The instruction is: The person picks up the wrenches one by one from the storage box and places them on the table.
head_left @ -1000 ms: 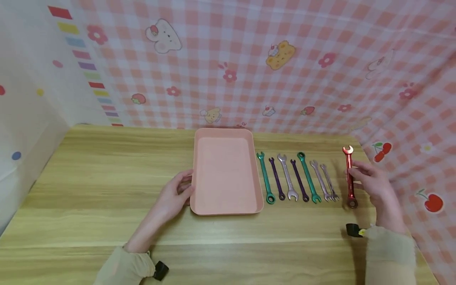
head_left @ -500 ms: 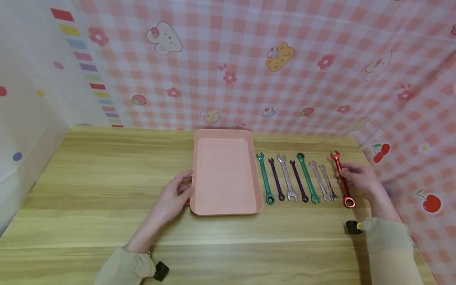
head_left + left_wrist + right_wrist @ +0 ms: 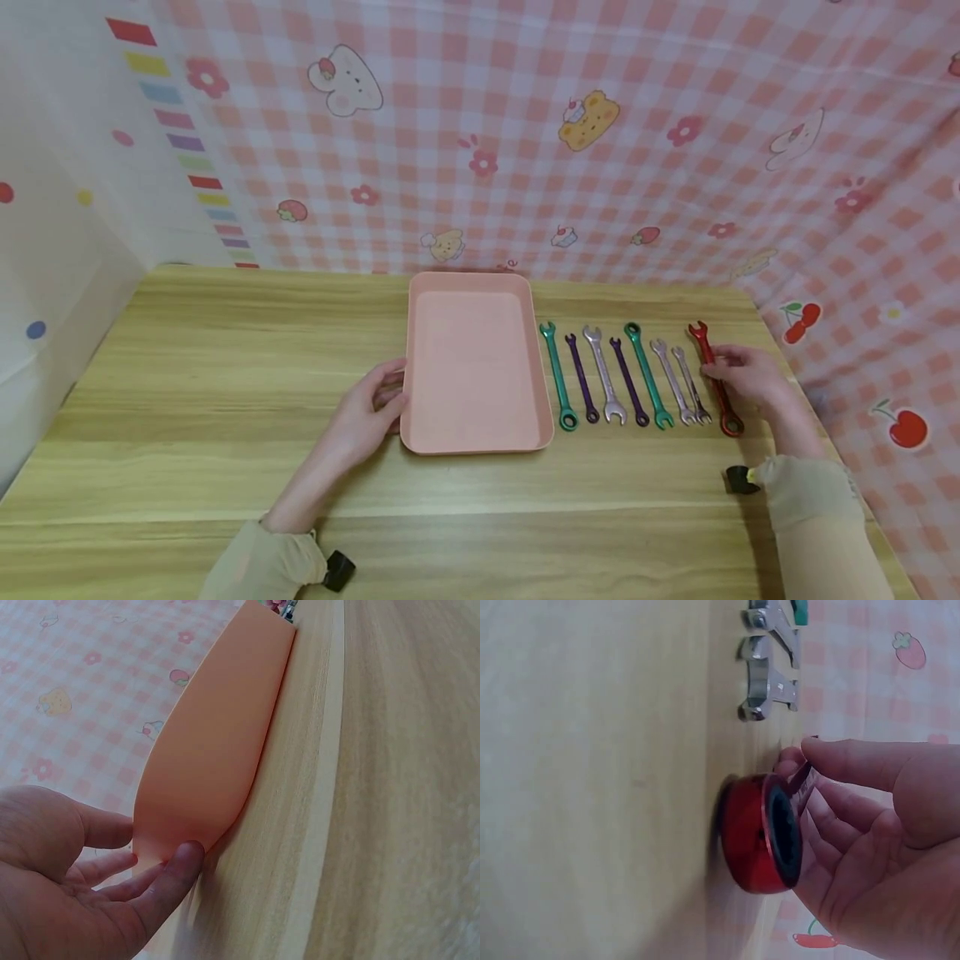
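At the right end of the table my right hand pinches the shaft of a red combination wrench between thumb and fingers. The wrench's open end points to the back wall. Its ring end faces the camera in the right wrist view, close over the wood. My left hand rests on the outer left wall of a shallow pink tray. In the left wrist view, its thumb and fingertips touch the tray's outside, with fingers loosely bent.
A row of several wrenches lies between tray and red wrench, including a green wrench, a purple wrench and a small silver wrench. Pink checked cloth covers the back and right walls of the wooden table.
My right hand has moved left with the red wrench and lowered it beside the row, the wrench now leaning slightly. My left hand and the tray stay in place.
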A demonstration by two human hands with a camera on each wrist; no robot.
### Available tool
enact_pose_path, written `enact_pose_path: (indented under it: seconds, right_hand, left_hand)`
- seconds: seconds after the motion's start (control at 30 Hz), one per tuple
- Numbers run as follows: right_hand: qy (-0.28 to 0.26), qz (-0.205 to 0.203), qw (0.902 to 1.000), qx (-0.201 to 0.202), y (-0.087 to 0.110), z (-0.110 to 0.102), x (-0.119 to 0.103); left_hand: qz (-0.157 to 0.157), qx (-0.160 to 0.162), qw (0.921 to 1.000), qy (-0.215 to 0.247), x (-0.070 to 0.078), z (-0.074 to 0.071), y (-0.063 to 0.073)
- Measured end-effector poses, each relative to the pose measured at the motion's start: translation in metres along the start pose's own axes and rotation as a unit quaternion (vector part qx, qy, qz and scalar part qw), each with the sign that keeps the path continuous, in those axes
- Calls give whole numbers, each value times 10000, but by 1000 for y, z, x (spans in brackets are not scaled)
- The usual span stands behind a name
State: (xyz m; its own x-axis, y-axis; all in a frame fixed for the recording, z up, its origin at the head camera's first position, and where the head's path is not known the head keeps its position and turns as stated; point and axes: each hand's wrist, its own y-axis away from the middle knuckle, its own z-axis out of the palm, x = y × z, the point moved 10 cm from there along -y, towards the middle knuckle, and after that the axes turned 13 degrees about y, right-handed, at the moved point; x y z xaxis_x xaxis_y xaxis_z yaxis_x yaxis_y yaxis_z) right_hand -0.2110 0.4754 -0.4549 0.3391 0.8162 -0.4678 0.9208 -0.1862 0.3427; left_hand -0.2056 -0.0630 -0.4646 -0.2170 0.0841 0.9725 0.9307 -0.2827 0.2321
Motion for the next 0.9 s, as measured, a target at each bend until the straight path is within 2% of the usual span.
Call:
enact_pose_path:
  seconds: [0.23,0.37,0.9]
  right_hand:
    - [716,-174,9963,446,-2,-2,-9]
    - [969,-135,9937,539,-4,-2,-11]
    - [1171,-210,9909,628,-4,-4,-15]
  left_hand:
    - [-26,17,10000,-73,-1,0,-2]
    - [-37,22,10000,-43,-1,0,-1]
    - [-24,-12,10000,-8,0,2,-3]
